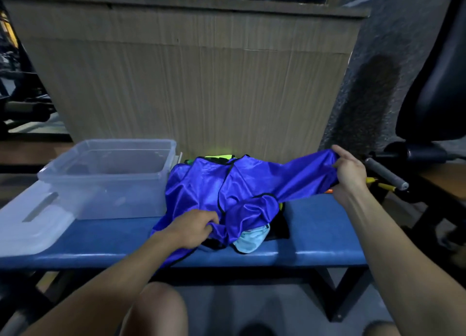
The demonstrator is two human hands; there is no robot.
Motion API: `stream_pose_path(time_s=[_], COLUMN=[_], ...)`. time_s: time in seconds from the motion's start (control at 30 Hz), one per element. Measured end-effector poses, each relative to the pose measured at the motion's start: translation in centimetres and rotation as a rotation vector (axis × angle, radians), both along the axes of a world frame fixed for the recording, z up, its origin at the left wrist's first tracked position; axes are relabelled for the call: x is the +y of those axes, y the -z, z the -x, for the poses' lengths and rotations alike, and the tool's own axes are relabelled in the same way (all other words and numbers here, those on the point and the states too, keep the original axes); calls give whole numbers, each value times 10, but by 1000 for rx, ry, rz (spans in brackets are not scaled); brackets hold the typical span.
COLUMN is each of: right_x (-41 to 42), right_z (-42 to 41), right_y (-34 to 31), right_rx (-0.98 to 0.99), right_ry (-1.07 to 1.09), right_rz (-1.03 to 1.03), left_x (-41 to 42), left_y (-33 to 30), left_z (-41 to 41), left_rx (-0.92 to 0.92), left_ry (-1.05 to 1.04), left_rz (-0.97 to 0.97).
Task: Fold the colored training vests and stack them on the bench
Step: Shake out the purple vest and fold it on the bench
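A shiny blue vest (242,184) with black trim lies crumpled across a pile of vests on the blue padded bench (315,237). My left hand (194,229) grips its near lower edge. My right hand (349,174) pinches its far right end and holds it lifted and stretched. Under it a light blue vest (251,239) sticks out at the front, a neon yellow-green one (219,157) shows at the back, and something black (280,226) lies beneath.
A see-through plastic bin (108,179) stands on the bench to the left, its lid (27,224) lying flat beside it. A tall cardboard panel (191,83) rises behind. At the right are a dark chair (433,88) and a grey-handled bar (385,174).
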State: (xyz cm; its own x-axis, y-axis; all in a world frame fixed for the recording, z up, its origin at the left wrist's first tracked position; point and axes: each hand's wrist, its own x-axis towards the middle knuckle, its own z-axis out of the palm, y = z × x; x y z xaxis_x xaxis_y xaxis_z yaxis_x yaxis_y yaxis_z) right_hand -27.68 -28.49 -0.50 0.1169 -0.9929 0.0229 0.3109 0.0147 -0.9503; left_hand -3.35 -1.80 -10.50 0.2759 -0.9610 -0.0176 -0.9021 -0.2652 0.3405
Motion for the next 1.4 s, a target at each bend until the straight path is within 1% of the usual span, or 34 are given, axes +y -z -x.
stream_pose_path(time_s=[0.07, 0.13, 0.2, 0.23, 0.27, 0.3, 0.33, 0.37, 0.4, 0.43, 0.5, 0.53, 0.6, 0.63, 0.67, 0.7, 0.73, 0.8, 0.83, 0.87, 0.9, 0.93, 0.97, 1.0, 1.03, 1.07, 1.13, 1.17, 1.23, 1.3, 1.33, 1.37, 1.4], right_x=[2, 5, 7, 7, 5, 4, 3, 2, -2, -6, -10, -13, -15, -16, -18, -18, -20, -22, -18, -17, -14, -15, -12, -10, -6, -1, 2, 2, 2, -4, -7, -8, -9], right_z=[-3, -7, -10, -11, -11, -9, -8, -5, -2, 2, 12, 16, 19, 19, 18, 18, 17, 18, 21, 23, 25, 26, 26, 26, 27, 27, 28, 30, 32, 31, 30, 29, 28], right_y=[-8, -10, -10, -10, -8, -8, -8, -10, -10, -12, -12, -9, 4, 13, 25, 34, 47, 64, 66, 69, 70, 73, 74, 75, 73, 71, 75, 76, 81, 92, 99, 106, 113], right_rx=[0, -14, 0, 9, 9, 9, 0, -9, -25, -37, -30, 10, 123, 191, 267, 343, 417, 543, 580, 596, 608, 611, 627, 639, 668, 708, 841, 947, 1188, 1434, 1518, 1541, 1514], right_ry=[-61, -118, -111, -93, -71, -49, -19, 20, 74, 144, 254, 280, 297, 278, 249, 200, 145, 90, 74, 57, 50, 44, 33, 20, -8, -62, -219, -304, -444, -542, -560, -552, -519], right_rz=[2, 4, -8, -16, -23, -32, -34, -33, -21, -4, 35, 59, 97, 93, 82, 71, 80, 100, 91, 84, 77, 89, 101, 108, 104, 98, 38, -2, -29, 20, 70, 96, 104], left_x=[-4, -11, -15, -15, -13, -11, -8, -6, -3, 0, 9, 11, 9, 6, 4, 2, 0, -1, -2, -5, -8, -14, -18, -22, -25, -28, -32, -34, -38, -46, -50, -52, -54], left_y=[1, -4, -15, -23, -30, -35, -36, -35, -34, -32, -30, -28, -24, -22, -19, -17, -16, -17, -17, -16, -12, -8, -3, 0, 3, 7, 16, 19, 20, 4, -10, -30, -52], left_z=[7, 19, 33, 36, 35, 33, 31, 27, 21, 16, 12, 13, 15, 16, 17, 17, 15, 13, 10, 7, 4, 0, -2, -3, -2, -1, 1, 3, 2, -2, -3, -2, 3], left_rx=[243, 519, 792, 850, 795, 657, 479, 274, 73, -97, -360, -443, -506, -477, -388, -245, -93, 141, 221, 280, 291, 252, 160, 41, -65, -123, -149, -126, -23, 163, 282, 414, 556], left_ry=[-45, -142, -202, -188, -129, -53, 3, 7, -34, -120, -323, -399, -463, -447, -398, -310, -185, 16, 50, 42, 0, -75, -167, -243, -284, -286, -246, -246, -292, -313, -314, -316, -307], left_rz=[56, 209, 364, 385, 357, 290, 217, 169, 134, 80, -91, -159, -181, -160, -129, -124, -175, -367, -422, -396, -281, -126, 9, 85, 85, 38, -74, -80, -1, 105, 174, 240, 311])
